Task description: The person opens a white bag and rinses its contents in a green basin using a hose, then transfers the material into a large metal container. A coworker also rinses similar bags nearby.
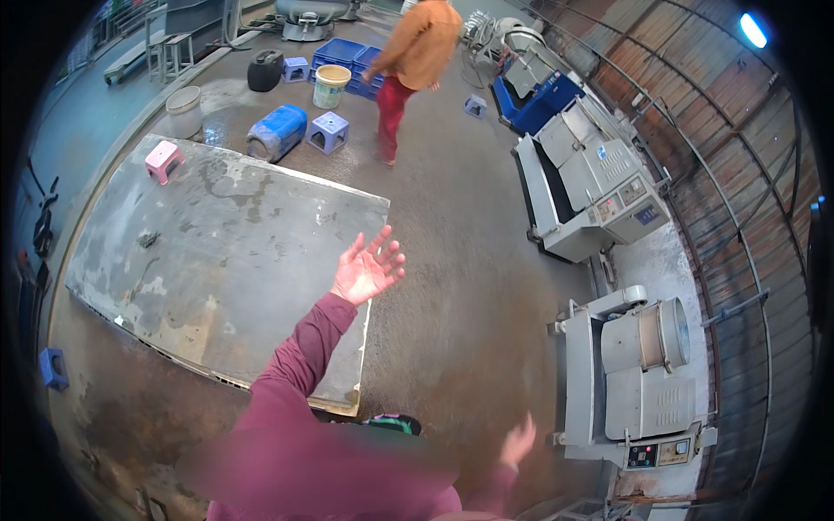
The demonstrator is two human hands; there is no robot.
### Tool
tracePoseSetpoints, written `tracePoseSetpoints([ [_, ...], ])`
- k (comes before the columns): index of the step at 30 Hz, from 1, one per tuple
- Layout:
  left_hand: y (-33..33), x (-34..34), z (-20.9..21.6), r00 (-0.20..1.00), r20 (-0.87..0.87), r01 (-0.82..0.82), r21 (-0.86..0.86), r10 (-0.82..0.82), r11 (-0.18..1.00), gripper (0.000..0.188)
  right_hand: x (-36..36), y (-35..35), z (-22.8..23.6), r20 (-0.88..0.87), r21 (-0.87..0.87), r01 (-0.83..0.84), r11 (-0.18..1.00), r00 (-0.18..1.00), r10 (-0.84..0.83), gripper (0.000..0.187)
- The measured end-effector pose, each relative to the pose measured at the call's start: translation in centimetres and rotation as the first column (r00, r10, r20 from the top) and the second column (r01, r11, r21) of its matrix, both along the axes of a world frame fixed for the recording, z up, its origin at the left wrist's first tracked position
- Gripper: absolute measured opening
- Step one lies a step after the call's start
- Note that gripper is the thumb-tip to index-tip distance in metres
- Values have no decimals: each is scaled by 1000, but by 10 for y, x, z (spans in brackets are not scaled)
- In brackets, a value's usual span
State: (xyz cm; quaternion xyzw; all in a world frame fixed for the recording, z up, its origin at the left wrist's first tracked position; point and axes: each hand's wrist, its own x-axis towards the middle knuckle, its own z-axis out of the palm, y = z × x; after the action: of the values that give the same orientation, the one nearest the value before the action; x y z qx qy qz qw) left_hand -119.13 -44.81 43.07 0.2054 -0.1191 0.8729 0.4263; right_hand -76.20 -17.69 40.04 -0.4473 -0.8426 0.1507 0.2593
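My left hand [368,271] is raised in front of me, palm turned up and fingers spread, holding nothing. It hangs over the right edge of a low, wide grey platform [252,269] with a wet, patchy top. My right hand [519,441] is low at the right, slightly blurred, its fingers stretched out and nothing seen in it. Closest to it is a grey machine with a drum [650,373], standing apart from the hand. A small pink stool [163,160] and a dark clump [148,239] rest on the platform.
A person in an orange top [423,43] stands on the wet floor ahead. Near them are a blue drum [278,134], a blue stool [329,132], a pale bucket [331,87] and blue crates [340,54]. More grey machines [591,178] line the right wall.
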Motion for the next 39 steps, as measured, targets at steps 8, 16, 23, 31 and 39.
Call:
tracePoseSetpoints([
  [8,185,-54,28,871,412,-245,-106,267,964,26,-226,69,97,34,377,-647,663,725,688,45],
  [16,362,-162,46,773,530,-339,-117,347,934,25,35,440,-201,97,-411,161,897,986,-133,14],
  [23,451,-254,87,821,271,-492,-112,503,863,16,-9,408,-304,657,-585,430,687,749,91,22],
  [31,534,-342,59,503,392,-808,-103,770,580,15,-240,718,-260,427,-753,288,592,898,106,21],
  [39,523,-418,58,145,364,-957,-183,920,223,18,-650,1078,-139,-419,-547,-321,773,905,80,12],
])
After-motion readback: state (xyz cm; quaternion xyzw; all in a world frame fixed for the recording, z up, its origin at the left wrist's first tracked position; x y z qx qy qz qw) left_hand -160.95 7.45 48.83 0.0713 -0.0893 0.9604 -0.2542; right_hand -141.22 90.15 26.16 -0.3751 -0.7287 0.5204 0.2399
